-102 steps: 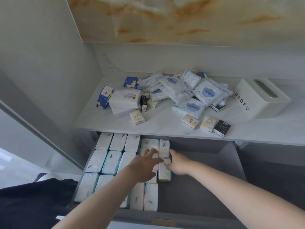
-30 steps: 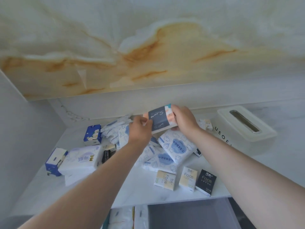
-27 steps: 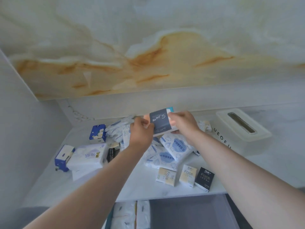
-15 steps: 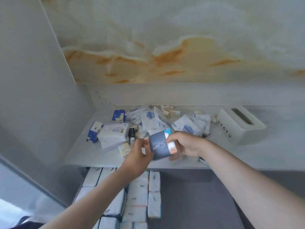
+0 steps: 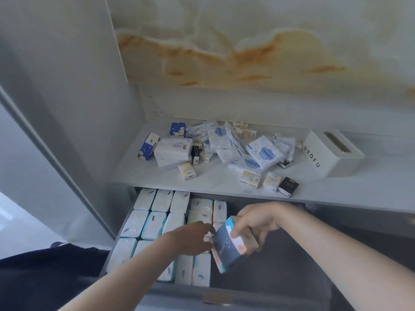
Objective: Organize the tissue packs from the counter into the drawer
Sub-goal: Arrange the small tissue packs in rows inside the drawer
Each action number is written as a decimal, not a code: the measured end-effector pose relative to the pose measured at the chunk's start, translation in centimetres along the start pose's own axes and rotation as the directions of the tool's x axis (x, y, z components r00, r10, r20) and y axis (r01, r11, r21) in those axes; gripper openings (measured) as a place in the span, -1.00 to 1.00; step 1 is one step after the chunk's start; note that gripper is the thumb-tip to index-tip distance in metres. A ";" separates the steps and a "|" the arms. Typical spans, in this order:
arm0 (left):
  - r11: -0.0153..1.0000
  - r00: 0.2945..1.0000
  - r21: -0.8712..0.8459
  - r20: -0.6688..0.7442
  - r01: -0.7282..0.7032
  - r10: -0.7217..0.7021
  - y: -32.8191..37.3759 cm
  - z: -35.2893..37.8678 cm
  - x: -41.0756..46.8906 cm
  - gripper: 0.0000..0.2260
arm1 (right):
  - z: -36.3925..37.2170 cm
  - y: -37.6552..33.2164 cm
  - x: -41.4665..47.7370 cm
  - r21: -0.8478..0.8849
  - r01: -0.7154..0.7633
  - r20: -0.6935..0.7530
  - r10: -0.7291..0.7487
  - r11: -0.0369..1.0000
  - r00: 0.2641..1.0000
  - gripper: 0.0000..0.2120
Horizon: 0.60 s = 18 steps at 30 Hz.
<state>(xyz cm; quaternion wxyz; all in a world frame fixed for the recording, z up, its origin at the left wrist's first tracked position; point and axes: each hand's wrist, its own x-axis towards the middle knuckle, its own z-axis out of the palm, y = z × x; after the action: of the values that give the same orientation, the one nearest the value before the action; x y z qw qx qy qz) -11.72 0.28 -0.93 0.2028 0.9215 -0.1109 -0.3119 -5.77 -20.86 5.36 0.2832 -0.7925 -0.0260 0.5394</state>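
Note:
My right hand (image 5: 258,223) grips a tissue pack with a dark blue wrapper (image 5: 226,246), tilted, over the open grey drawer (image 5: 280,272). My left hand (image 5: 190,239) hovers just left of the pack with its fingers spread, fingertips at the pack's edge. Rows of white tissue packs (image 5: 157,223) fill the drawer's left half. On the counter (image 5: 213,182) above lies a heap of loose tissue packs (image 5: 238,151).
A white tissue box lettered UEOFU (image 5: 327,153) stands at the counter's right. A tall grey panel (image 5: 56,108) rises on the left. The drawer's front rail with a brass handle (image 5: 215,298) is nearest me. Dark clothing (image 5: 45,279) lies at bottom left.
Both hands lifted the dark blue pack off the counter heap and brought it down over the drawer. My left hand has loosened from the pack; the view tipped downward.

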 end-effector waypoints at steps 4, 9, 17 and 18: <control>0.944 0.991 0.301 0.014 -0.131 0.133 -0.2 2.0 0.4 -0.49 | 3.0 0.6 0.8 -0.229 -0.142 -0.044 0.136 0.963 0.990 -0.54; 0.788 0.986 0.594 0.068 -0.164 0.154 -1.8 4.0 0.8 -0.25 | 5.8 2.1 3.8 -0.268 -0.259 -0.126 0.233 0.928 0.964 -0.48; 0.840 0.985 0.526 -0.031 -0.130 0.172 -2.6 4.7 0.5 -0.28 | 10.9 4.0 8.4 0.102 -0.191 -0.162 0.205 0.976 0.965 -0.68; 0.843 0.982 0.520 -0.037 -0.140 0.186 -2.5 4.6 0.5 -0.32 | 11.2 4.1 8.7 0.075 -0.198 -0.175 0.208 0.977 0.962 -0.74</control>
<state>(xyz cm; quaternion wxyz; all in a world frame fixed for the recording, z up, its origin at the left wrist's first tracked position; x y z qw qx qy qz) -13.98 0.89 -5.65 -0.0205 0.9419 -0.2593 -0.2125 -12.94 -16.59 -6.82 0.2500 -0.8286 0.0966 0.4916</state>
